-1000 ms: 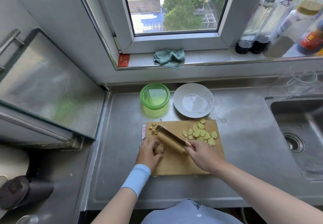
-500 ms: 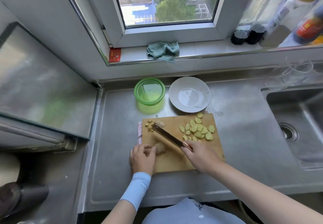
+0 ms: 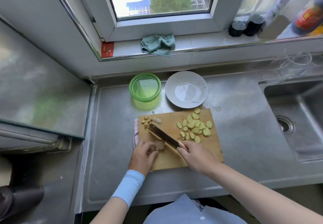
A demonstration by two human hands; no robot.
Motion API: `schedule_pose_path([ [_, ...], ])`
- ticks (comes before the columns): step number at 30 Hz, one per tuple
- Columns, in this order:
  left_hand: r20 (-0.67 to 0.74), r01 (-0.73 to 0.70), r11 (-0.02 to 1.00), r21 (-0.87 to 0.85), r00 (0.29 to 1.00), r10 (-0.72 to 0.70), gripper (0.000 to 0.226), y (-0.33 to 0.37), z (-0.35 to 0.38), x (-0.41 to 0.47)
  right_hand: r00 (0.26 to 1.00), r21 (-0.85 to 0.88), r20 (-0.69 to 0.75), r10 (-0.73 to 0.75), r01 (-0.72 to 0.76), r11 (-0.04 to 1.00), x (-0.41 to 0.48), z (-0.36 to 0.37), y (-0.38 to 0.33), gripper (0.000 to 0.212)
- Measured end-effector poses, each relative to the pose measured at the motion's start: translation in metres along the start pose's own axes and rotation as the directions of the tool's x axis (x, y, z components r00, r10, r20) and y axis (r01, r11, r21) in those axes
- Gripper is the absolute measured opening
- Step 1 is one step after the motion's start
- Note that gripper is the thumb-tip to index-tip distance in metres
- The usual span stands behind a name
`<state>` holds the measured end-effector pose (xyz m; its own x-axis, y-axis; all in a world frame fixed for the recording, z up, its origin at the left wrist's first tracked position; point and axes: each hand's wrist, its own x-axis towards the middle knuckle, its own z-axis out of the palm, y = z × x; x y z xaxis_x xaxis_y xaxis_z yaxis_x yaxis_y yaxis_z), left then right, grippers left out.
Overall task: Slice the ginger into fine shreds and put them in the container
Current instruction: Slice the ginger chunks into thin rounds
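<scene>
- Since a second ago the left hand (image 3: 142, 155) has drawn back a little toward the person, so more of the ginger piece (image 3: 160, 145) shows past its fingertips. The knife (image 3: 163, 136) keeps much the same slanted line.
- A pale blue sleeve (image 3: 130, 187) covers the left wrist.
- The left hand rests on the near left part of the cutting board (image 3: 174, 160), its fingers curled and holding the ginger piece against the wood.
- The right hand (image 3: 195, 155) is clenched round the knife handle. The blade runs up and to the left, just beside the ginger piece on its right side.
- The board lies on the steel counter (image 3: 113, 136), with a pink cloth (image 3: 136, 127) peeping out at its left edge.
- A heap of cut ginger slices (image 3: 195, 126) lies on the far right of the board, well apart from the blade.
- Small ginger bits (image 3: 146, 120) and a knobbly offcut (image 3: 157, 120) sit at the far left corner, near the blade tip.
- Behind the board stands the green container (image 3: 145, 104), with no ginger to be seen in it, and a white plate (image 3: 186, 89) just beside it on the right.
- The sink (image 3: 297, 115) lies to the right.
- On the window sill lie a crumpled green rag (image 3: 158, 45), a red packet (image 3: 107, 49) and a row of bottles (image 3: 248, 25).
</scene>
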<state>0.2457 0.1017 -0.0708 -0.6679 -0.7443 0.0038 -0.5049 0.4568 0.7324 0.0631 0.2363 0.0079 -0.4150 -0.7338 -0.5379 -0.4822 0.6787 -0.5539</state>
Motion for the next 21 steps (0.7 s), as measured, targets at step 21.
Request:
schedule_pose_path([
  [21,-0.022,-0.475,0.859,0.191,0.873,0.488,0.012,-0.015,0.020,0.004,0.996,-0.224,0.031,-0.087,0.092,0.970,0.000,0.007,0.009,0.031],
])
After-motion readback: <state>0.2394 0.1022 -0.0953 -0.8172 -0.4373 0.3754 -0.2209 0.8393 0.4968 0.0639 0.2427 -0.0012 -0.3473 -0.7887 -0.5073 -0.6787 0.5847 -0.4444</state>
